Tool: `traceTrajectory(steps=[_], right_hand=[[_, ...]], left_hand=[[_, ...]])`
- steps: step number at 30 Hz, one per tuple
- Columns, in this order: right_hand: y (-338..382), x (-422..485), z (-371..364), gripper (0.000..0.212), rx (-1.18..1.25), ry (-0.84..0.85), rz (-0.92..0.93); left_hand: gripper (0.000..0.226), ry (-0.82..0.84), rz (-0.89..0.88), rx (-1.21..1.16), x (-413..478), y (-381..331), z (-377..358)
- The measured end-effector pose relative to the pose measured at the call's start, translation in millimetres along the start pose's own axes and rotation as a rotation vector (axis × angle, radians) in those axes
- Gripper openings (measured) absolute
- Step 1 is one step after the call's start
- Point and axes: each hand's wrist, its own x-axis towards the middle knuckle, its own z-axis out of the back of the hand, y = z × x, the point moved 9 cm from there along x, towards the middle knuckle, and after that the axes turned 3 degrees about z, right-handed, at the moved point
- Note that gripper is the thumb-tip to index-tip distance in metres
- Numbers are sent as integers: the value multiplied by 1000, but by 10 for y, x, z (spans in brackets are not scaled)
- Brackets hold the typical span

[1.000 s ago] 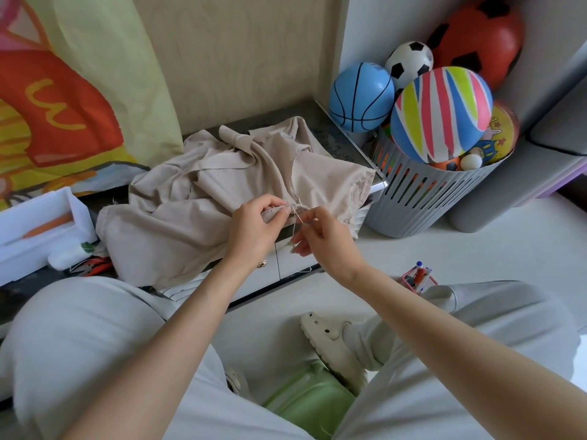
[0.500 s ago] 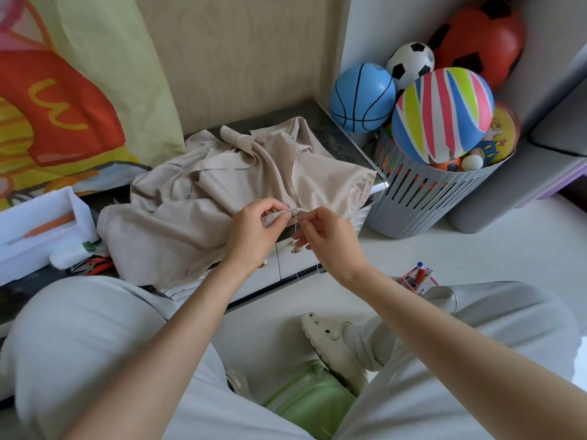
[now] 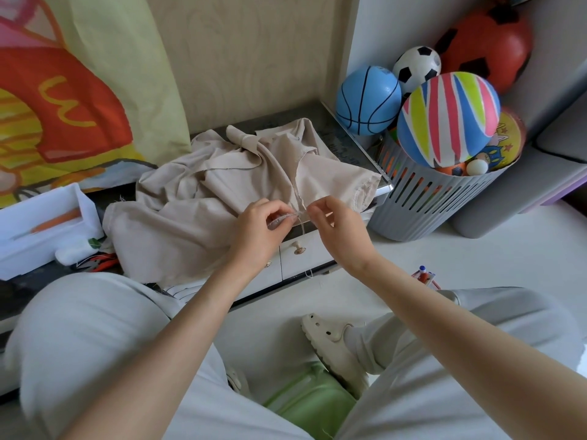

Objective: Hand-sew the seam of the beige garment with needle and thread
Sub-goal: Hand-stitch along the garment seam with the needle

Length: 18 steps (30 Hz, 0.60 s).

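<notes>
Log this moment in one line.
step: seam stitching | left hand: pinches beige garment seam | right hand: pinches thread at seam | needle: not discernible

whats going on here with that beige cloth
A person is hand-sewing the beige garment lying on the low cabinet. The left hand pinches the fabric at the seam; the right hand pinches the thread right beside it. Loose thread hangs down over the drawers. The needle is too small to make out.
</notes>
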Motion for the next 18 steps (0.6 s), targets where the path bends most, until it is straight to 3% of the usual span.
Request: traceTrajectory(steps=[5,11,18], right_hand=[[-62,51,-103,42,-88,126,-142],[-98,66,-198,48,-17,207,-234],[-216,-28,-377,20,456,298,-497]], left_hand=[[4,10,4,-10,-32,1,-26],[4,9,3,-42,-64,16,-40],[4,10,-21,-5,-103,9,-59]])
